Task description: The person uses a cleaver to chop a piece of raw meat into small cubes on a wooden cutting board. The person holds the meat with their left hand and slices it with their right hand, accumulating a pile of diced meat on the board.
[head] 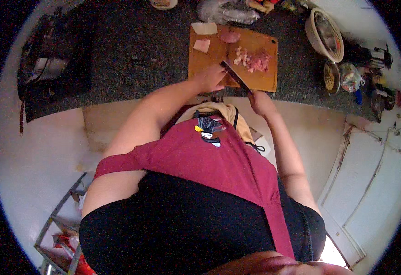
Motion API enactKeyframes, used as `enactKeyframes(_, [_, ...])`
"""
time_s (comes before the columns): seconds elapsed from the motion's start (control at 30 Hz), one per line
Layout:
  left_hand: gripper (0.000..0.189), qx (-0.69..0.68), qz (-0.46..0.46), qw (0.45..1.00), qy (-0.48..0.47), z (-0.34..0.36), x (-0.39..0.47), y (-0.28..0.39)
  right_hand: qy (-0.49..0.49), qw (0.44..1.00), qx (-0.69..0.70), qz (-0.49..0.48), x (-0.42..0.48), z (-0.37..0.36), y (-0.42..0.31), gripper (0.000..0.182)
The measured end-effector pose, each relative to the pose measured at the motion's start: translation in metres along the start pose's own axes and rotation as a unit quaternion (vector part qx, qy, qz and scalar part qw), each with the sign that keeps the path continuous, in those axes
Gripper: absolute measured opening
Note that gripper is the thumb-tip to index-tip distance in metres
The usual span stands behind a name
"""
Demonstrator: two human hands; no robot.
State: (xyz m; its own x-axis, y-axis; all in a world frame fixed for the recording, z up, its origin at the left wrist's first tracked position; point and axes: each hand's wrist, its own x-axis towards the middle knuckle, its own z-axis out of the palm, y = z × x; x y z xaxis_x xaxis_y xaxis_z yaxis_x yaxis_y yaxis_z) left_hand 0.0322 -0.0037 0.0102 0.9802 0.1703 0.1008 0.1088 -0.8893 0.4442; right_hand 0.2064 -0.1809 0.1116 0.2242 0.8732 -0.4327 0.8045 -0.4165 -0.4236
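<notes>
My right hand [264, 103] grips the handle of a kitchen knife [236, 75], near the front edge of a wooden cutting board [197, 65]. The dark blade slants up and left across the board. Close to the blade's far end, my left hand [212, 78] rests low over the board with fingers bent; whatever lies under it is hidden. Diced pink meat [258, 62] is heaped on the right half, with paler cubes [241, 56] beside it. Farther back lie a rounded meat piece [230, 36], a pale slab [204, 28] and a smaller pale pink piece [201, 45].
The board sits on a dark speckled countertop [135, 58]. A clear plastic bag [228, 12] lies behind it. Rightward stand a pale basket [319, 34], a bowl of small yellowish pieces [331, 77] and a filled plastic bag [351, 77]. A black stove-like appliance [59, 41] occupies the left.
</notes>
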Motion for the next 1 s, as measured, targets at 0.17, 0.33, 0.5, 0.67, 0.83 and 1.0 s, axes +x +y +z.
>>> enactKeyframes(0.17, [0.058,0.023,0.016,0.998,-0.049,-0.023,0.009,0.006,-0.010,1.000,-0.012,0.013,0.009,0.013,0.015,0.028])
enactKeyframes(0.33, [0.052,0.025,-0.015,0.999,0.029,-0.011,-0.001,0.009,-0.011,1.000,-0.022,-0.014,0.026,0.001,-0.003,0.024])
enactKeyframes(0.5, [0.055,0.030,-0.051,0.998,-0.018,-0.020,-0.009,0.010,-0.052,0.998,-0.032,-0.018,0.061,0.024,0.002,0.023])
enactKeyframes(0.67, [0.052,0.041,-0.061,0.997,0.021,-0.013,-0.011,0.010,-0.036,0.997,-0.027,-0.065,0.086,0.023,-0.018,0.025])
enactKeyframes(0.83, [0.053,0.059,-0.095,0.993,-0.031,-0.022,-0.008,0.018,-0.074,0.991,-0.049,-0.102,0.073,0.002,-0.024,0.023])
enactKeyframes(1.0, [0.054,0.056,-0.102,0.993,-0.020,-0.011,-0.016,0.013,-0.119,0.986,-0.082,-0.084,0.061,0.004,0.010,0.021])
